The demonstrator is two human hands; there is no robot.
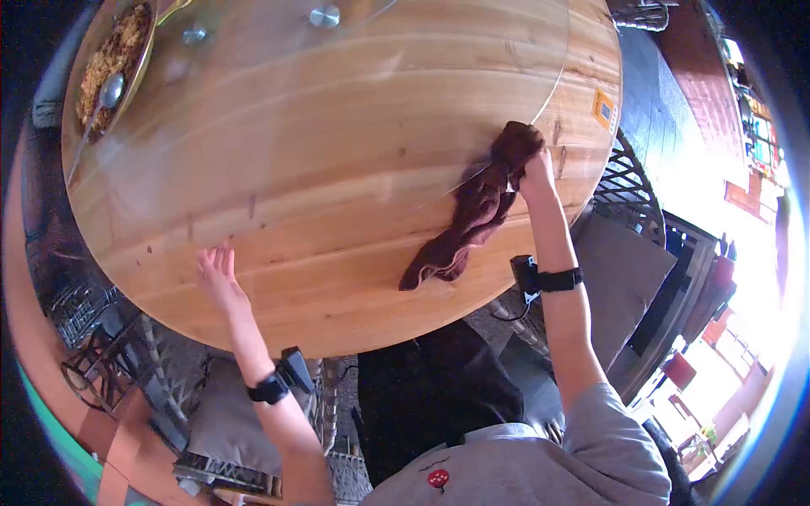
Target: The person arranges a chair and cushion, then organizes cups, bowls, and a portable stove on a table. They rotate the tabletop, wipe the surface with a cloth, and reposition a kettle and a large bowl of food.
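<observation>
My right hand [537, 174] is closed around one end of a dark brown cloth [479, 215]. The cloth trails from the fist toward the near edge, its loose end lying across the round wooden table [337, 316]. Part of it overlaps the rim of the clear glass disc [363, 110] that covers the tabletop's middle. Over the near left part of the table, my left hand [221, 277] has its fingers stretched out and holds nothing. Black straps with small devices are worn on both wrists.
At the far left, a large dish [145, 72] holds crumbly brown food and a metal spoon [110, 91]. An orange-and-white label [603, 110] lies near the right edge. Cushioned chairs stand around, with a grey cushion [620, 282] at right and another seat [232, 422] at lower left.
</observation>
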